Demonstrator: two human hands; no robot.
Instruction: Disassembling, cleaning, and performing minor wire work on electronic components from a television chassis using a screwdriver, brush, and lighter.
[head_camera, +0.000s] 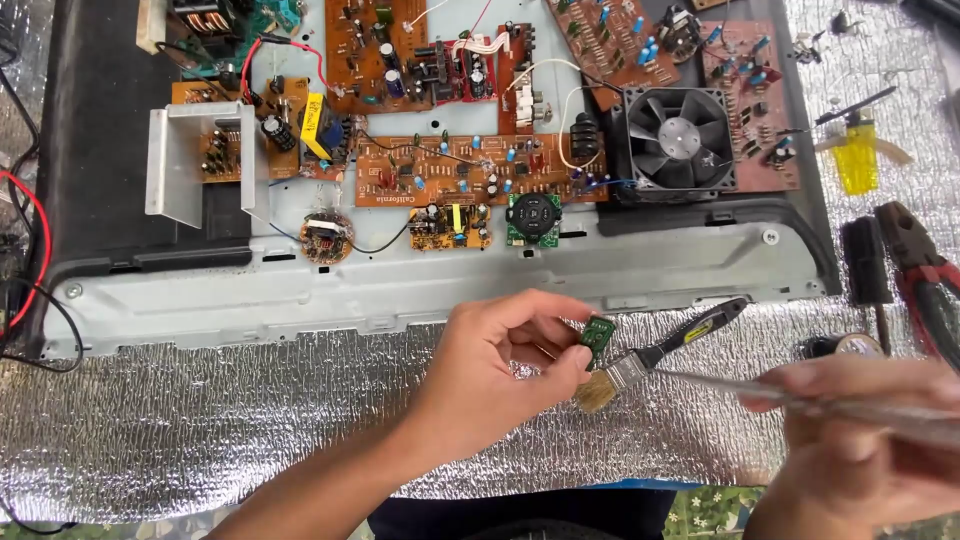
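Note:
My left hand (495, 365) pinches a small green circuit board (598, 338) between thumb and fingers, held above the silver foil mat (200, 420). My right hand (860, 450) at the lower right grips a thin, blurred silvery tool (780, 395) whose tip points left toward the small board. A paintbrush (655, 352) with a black and yellow handle lies on the mat just beneath the small board, bristles toward my left hand.
A grey metal chassis (400, 285) carries several brown circuit boards (470, 170), a round green board (533, 220), a black fan (678, 140) and a metal bracket (190, 160). Red-handled pliers (925, 275), a yellow lighter (857, 155) and a solder roll (858, 345) lie at the right. Red and black wires (30, 260) run along the left.

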